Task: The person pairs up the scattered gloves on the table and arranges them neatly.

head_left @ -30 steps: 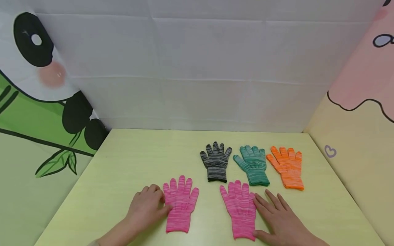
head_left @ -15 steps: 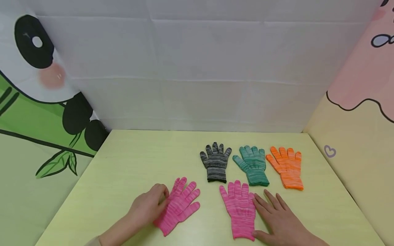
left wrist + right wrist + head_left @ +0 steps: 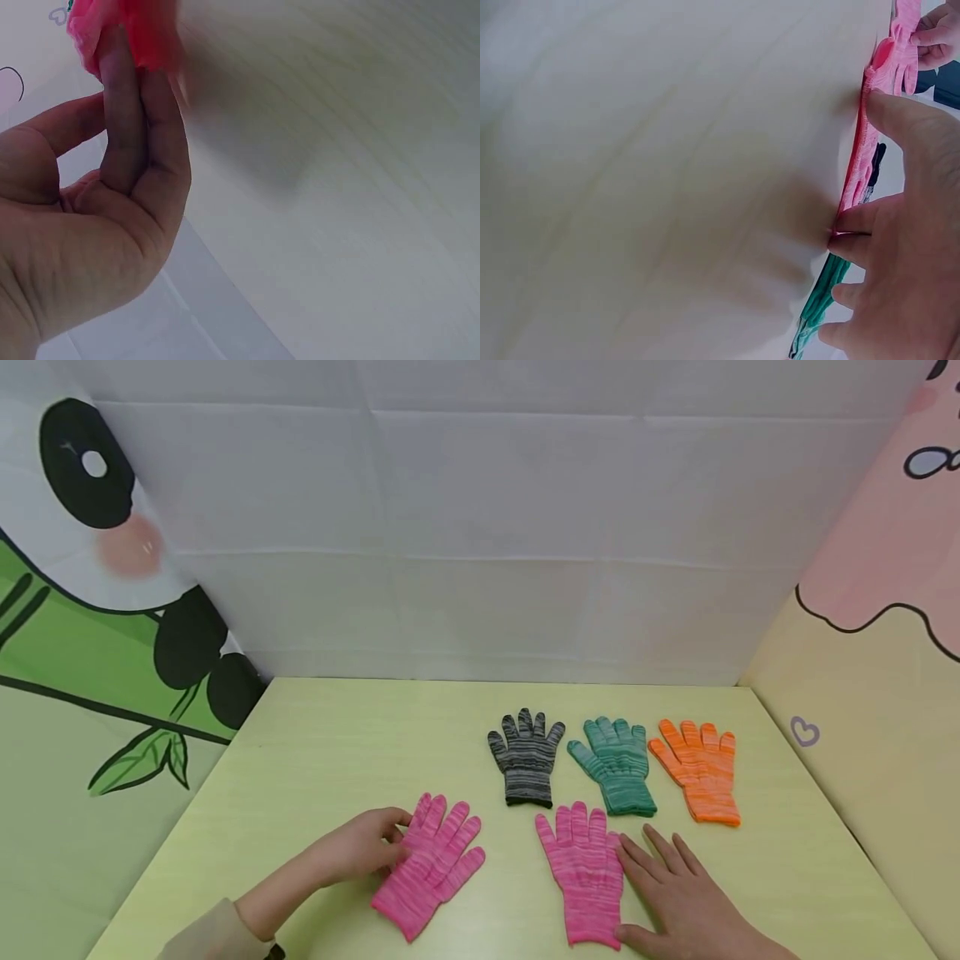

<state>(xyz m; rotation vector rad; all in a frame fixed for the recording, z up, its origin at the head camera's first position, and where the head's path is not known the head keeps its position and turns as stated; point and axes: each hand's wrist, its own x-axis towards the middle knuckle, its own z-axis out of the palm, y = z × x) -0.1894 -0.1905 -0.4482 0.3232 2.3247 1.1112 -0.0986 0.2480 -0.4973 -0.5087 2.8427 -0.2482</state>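
Note:
Two pink knit gloves lie at the front of the table. My left hand (image 3: 367, 845) pinches the side edge of the left pink glove (image 3: 431, 866), which is tilted with its fingers toward the upper right. In the left wrist view, the fingertips (image 3: 120, 56) hold bunched pink fabric. My right hand (image 3: 678, 893) lies with spread fingers beside the right pink glove (image 3: 588, 877). Its thumb and fingertips touch that glove's right edge; the glove lies flat and nearly straight.
Behind the pink gloves lie a grey-black glove (image 3: 527, 758), a green glove (image 3: 615, 766) and an orange glove (image 3: 701, 772). A white cloth wall (image 3: 480, 543) rises behind the pale yellow table (image 3: 337, 735). Printed cartoon panels stand at both sides.
The left pink glove has turned clockwise from upright to tilted, its cuff shifting left, with the left hand on its edge. The right hand and the other gloves have stayed put.

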